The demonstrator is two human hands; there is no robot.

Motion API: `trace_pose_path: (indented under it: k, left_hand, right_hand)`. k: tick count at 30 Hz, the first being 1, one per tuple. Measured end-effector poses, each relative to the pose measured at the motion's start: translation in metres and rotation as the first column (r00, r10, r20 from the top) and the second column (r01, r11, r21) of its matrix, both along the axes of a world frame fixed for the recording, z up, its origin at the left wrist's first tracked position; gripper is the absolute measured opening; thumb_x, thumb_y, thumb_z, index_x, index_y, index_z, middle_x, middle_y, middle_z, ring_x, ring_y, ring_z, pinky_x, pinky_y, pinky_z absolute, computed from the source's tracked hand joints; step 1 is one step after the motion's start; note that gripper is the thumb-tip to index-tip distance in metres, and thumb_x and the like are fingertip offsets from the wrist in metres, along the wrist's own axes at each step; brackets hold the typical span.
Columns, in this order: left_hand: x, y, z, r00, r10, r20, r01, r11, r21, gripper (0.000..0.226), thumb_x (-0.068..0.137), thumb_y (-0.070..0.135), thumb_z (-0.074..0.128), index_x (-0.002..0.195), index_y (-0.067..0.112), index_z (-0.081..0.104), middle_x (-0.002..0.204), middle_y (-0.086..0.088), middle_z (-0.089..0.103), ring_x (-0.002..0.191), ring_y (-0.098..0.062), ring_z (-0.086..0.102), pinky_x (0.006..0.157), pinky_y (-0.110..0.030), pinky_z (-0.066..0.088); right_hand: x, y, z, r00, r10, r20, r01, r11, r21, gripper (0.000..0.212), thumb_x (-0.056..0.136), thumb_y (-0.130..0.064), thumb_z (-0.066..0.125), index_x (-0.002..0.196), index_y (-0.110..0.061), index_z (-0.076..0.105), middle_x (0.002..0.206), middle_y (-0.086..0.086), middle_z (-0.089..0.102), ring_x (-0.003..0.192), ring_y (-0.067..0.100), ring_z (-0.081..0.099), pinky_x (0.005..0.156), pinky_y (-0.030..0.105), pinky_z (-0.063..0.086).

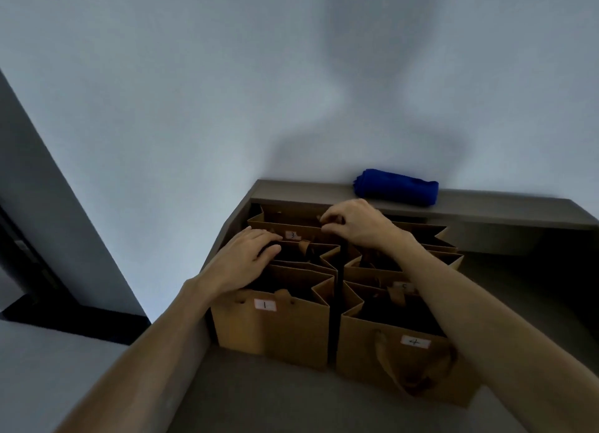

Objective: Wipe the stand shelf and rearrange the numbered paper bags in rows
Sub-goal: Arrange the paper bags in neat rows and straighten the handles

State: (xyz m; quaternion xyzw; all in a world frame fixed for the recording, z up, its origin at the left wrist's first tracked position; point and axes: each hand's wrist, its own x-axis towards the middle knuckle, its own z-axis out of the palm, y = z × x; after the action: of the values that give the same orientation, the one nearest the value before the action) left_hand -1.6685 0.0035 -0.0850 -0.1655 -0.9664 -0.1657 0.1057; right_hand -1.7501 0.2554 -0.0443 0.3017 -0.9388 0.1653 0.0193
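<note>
Several brown paper bags with white number labels stand in two rows on the grey stand shelf (259, 400). Bag 1 (269, 329) is front left and bag 4 (398, 361) front right, with bag 5 (395, 290) behind bag 4. Bag 3 (291, 230) stands at the back left. My left hand (249, 257) rests flat on the top edges of the left-row bags, fingers touching bag 3's front. My right hand (353, 223) pinches the top rim of bag 3 near its right end. A rolled blue cloth (397, 187) lies on the upper ledge.
The upper ledge (486, 212) runs along the back against the pale wall (227, 92). The stand's left side wall (181, 351) borders the bags. A dark floor gap (64, 322) lies at the left. Bare shelf surface shows in front of the bags.
</note>
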Motion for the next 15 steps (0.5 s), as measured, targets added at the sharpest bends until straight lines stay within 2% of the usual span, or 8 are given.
trace_pose_path:
  k: [3,5,8,11,13,15]
  left_hand:
    - [-0.002,0.007,0.006,1.0,-0.02,0.017,0.019,0.997,0.07,0.036,0.099,0.035,0.046,0.133,0.025,0.052,0.133,0.007,0.055,0.124,-0.008,0.047,0.105,-0.03,0.041]
    - [0.005,0.023,0.014,0.995,-0.089,-0.034,0.093,0.984,0.149,0.034,0.098,0.035,0.048,0.131,0.027,0.053,0.132,0.009,0.055,0.12,-0.002,0.048,0.102,-0.026,0.044]
    - [0.03,0.059,0.024,0.956,-0.272,-0.108,0.29,0.929,0.23,0.029,0.097,0.031,0.051,0.123,0.024,0.06,0.124,0.012,0.058,0.116,0.004,0.051,0.098,-0.016,0.043]
    - [0.055,0.094,0.026,0.88,-0.468,-0.081,0.475,0.867,0.149,0.025,0.095,0.037,0.052,0.116,0.028,0.063,0.117,0.019,0.059,0.115,0.006,0.05,0.101,-0.014,0.037]
    - [0.062,0.111,0.022,0.84,-0.54,-0.042,0.542,0.839,0.051,0.028,0.093,0.047,0.051,0.116,0.034,0.06,0.117,0.022,0.058,0.118,0.009,0.045,0.106,-0.015,0.028]
    - [0.061,0.123,0.016,0.815,-0.58,-0.018,0.579,0.815,-0.034,0.03,0.092,0.053,0.048,0.115,0.037,0.059,0.116,0.022,0.058,0.117,0.009,0.043,0.107,-0.021,0.025]
  right_hand:
    - [0.027,0.036,0.011,1.0,-0.006,-0.021,0.003,0.99,-0.142,0.021,0.094,-0.028,0.061,0.114,-0.023,0.067,0.111,-0.008,0.066,0.093,-0.003,0.058,0.087,0.021,0.048]
    - [0.052,0.065,0.016,1.0,-0.009,0.005,0.009,0.983,-0.185,0.017,0.094,-0.029,0.061,0.108,-0.025,0.069,0.105,-0.013,0.066,0.092,-0.005,0.06,0.084,0.017,0.047]
    - [0.092,0.103,0.019,0.997,-0.022,0.079,0.036,0.985,-0.17,0.011,0.092,-0.032,0.061,0.102,-0.034,0.067,0.098,-0.019,0.064,0.094,-0.008,0.059,0.079,0.015,0.047]
    - [0.133,0.133,0.015,0.99,-0.03,0.138,0.047,0.991,-0.121,0.01,0.088,-0.045,0.06,0.095,-0.041,0.065,0.095,-0.021,0.061,0.096,-0.012,0.056,0.08,0.017,0.046]
    - [0.153,0.148,0.007,0.987,-0.042,0.158,0.048,0.998,-0.034,0.024,0.082,-0.062,0.054,0.095,-0.044,0.064,0.099,-0.022,0.059,0.098,-0.007,0.054,0.083,0.022,0.048]
    - [0.163,0.159,-0.003,0.982,-0.061,0.178,0.053,0.997,0.054,0.036,0.077,-0.073,0.049,0.098,-0.046,0.063,0.104,-0.024,0.056,0.103,-0.006,0.049,0.089,0.028,0.047]
